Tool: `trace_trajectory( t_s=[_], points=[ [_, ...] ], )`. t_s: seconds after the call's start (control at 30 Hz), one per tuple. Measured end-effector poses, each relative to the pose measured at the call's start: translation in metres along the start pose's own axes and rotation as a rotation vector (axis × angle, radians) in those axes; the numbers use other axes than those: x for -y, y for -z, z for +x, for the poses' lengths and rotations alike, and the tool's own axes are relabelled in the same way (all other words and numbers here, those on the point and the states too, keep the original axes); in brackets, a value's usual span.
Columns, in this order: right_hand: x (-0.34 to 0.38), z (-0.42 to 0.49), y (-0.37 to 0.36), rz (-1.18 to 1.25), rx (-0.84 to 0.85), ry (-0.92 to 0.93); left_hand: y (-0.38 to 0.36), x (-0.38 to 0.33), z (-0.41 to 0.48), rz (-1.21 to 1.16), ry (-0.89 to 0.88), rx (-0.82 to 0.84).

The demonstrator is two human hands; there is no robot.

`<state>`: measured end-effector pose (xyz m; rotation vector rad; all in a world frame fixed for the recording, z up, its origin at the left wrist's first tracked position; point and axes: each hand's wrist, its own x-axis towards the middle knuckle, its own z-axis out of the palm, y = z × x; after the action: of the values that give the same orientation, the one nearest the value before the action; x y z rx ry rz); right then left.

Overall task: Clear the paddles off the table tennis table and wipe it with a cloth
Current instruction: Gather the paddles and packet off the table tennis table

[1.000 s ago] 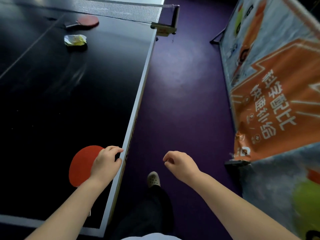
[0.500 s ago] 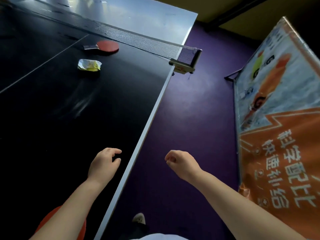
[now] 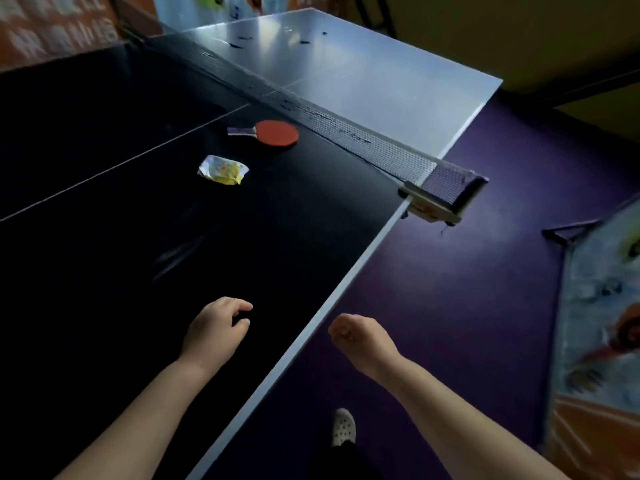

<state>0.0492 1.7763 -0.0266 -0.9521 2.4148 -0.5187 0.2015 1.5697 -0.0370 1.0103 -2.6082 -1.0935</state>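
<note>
A red paddle [image 3: 275, 132] lies flat on the dark table tennis table [image 3: 104, 271], close to the net [image 3: 363, 140], its handle pointing left. A crumpled yellow and white cloth [image 3: 223, 169] lies a little nearer to me. My left hand [image 3: 216, 329] hovers over the table near its right edge, fingers loosely curled, holding nothing. My right hand [image 3: 360, 337] hangs beyond the table's edge over the floor, fingers curled in, empty. Both hands are far from the paddle and the cloth.
The net's clamp post [image 3: 440, 195] sticks out at the table's right edge. Purple floor [image 3: 450, 289] runs along the right side. A printed banner on a frame [image 3: 602, 323] stands at the right. My shoe [image 3: 343, 426] shows below.
The view has swung up and leftwards along the table. The second red paddle near my left hand has dropped out of view. Both hands keep their pose, holding nothing.
</note>
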Motion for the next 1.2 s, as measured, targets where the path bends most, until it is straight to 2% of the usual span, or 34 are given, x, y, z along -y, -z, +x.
trace_trajectory(
  t_s=[0.2, 0.37, 0.63, 0.9, 1.03, 1.2],
  points=[
    [-0.052, 0.111, 0.067, -0.053, 0.099, 0.105, -0.027, -0.046, 0.073, -0.086, 0.141, -0.134],
    [-0.06, 0.199, 0.095, -0.08, 0.166, 0.199, -0.033, -0.049, 0.112, -0.096, 0.243, -0.206],
    [-0.018, 0.313, 0.114, -0.047, 0.263, 0.281, -0.008, -0.042, 0.201, -0.089, 0.267, -0.297],
    [0.017, 0.423, 0.14, -0.101, 0.248, 0.271, 0.013, -0.047, 0.288, -0.055, 0.232, -0.267],
    [0.041, 0.5, 0.148, -0.137, 0.271, 0.332, 0.029, -0.046, 0.337, 0.027, 0.24, -0.296],
    [0.081, 0.61, 0.148, -0.186, 0.347, 0.458, 0.037, -0.047, 0.384, 0.072, 0.342, -0.381]
  ],
)
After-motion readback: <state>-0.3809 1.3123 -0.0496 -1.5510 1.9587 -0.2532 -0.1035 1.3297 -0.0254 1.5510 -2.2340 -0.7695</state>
